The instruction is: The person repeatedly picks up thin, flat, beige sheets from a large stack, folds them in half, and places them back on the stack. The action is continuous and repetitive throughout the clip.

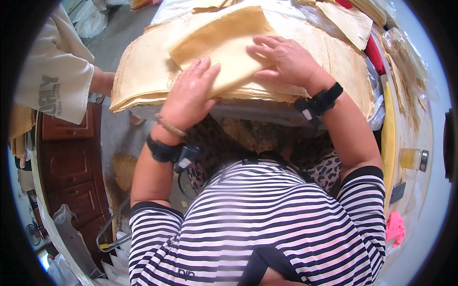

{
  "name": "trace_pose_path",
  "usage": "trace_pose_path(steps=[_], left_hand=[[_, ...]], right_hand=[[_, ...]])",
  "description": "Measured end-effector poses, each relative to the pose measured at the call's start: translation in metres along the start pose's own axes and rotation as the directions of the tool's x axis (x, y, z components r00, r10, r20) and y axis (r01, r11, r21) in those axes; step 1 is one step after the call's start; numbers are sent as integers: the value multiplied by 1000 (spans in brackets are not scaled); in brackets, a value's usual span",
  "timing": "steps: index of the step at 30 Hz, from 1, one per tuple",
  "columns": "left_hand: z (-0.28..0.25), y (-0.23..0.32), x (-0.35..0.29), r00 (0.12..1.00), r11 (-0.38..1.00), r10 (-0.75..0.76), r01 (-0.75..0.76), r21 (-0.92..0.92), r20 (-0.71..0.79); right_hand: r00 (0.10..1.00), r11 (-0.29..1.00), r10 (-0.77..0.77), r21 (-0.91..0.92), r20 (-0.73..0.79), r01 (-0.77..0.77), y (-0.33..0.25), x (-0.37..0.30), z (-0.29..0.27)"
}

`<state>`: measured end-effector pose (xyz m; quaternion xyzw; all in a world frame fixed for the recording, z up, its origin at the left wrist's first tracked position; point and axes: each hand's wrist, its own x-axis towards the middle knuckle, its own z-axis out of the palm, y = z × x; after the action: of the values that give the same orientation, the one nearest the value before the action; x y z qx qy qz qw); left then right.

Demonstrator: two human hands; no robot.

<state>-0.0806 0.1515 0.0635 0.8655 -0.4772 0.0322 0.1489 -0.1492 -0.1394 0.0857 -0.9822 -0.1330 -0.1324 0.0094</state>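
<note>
A folded yellowish sheet (222,43), thin and slightly creased, lies slanted on a wide stack of pale cream sheets (143,62) with rough edges. My left hand (191,90) rests on the sheet's near left part, fingers laid forward and thumb apart. Across from it, my right hand (286,62) lies flat on the right side of the folded sheet with its fingers spread. Neither hand is closed around anything. What lies under my palms is hidden.
At the left, a person in pale clothing (62,71) is close to the stack's edge. A dark wooden cabinet (71,162) is below. On the right surface are a lidded jar (409,158), a pink cloth (395,228) and clear plastic (405,52). More cream sheets (346,21) lie far right.
</note>
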Motion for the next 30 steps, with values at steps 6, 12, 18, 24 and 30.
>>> trace_pose_path(steps=[6,12,18,24,30], left_hand=[[-18,-50,0,993,919,117,-106,-380,5],[-18,-80,-31,987,472,-138,135,-871,79],[4,-86,-20,922,415,-388,183,-891,8],[18,-54,20,750,832,-551,458,-314,-365],[16,-11,40,815,905,-183,358,230,-549]], right_hand=[[995,992,-99,75,11,98,27,1,-15],[993,788,-74,605,-90,113,41,-36,-31],[894,332,416,887,168,-321,27,-43,1],[724,301,637,779,265,-550,23,-13,14],[679,462,729,671,85,-580,13,-7,19]])
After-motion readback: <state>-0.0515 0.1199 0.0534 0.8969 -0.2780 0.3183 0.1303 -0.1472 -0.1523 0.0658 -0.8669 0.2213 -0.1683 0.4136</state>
